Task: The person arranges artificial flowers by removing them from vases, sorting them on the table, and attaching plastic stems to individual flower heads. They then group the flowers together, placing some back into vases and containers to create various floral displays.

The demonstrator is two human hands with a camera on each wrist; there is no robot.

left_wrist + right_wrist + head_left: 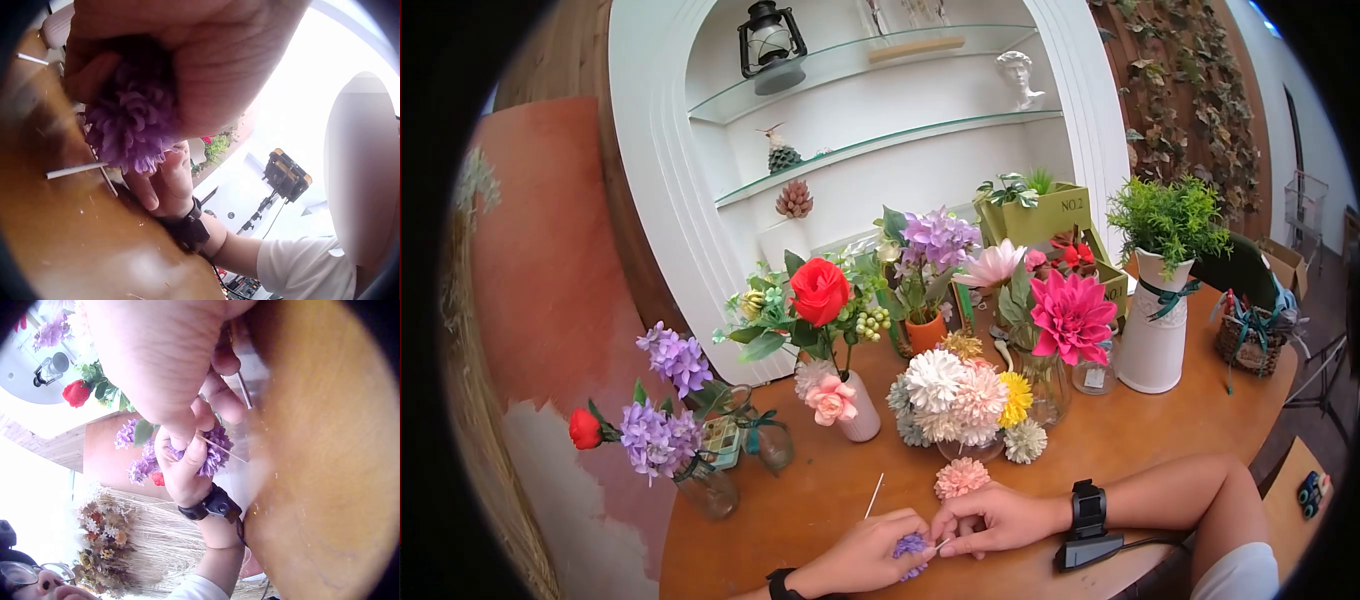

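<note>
A purple artificial flower head [910, 548] with ruffled petals sits in the grip of my left hand [855, 556], low over the front of the table. My right hand [997, 520] meets it from the right. Its thumb and forefinger pinch a thin pale stick [224, 449] that crosses in front of the purple petals in the right wrist view. The left hand's fingers partly hide the flower. Beyond the left hand, another white stick [875, 495] lies on the wooden table [800, 500]. A peach pompom flower [961, 478] lies just past the right hand.
A glass bowl of white, peach and yellow pompom flowers [960, 395] stands behind the hands. Left of it are a pink vase [860, 412] with a red rose and a jar [710, 492] of purple flowers. A tall white vase [1152, 335] stands at the right.
</note>
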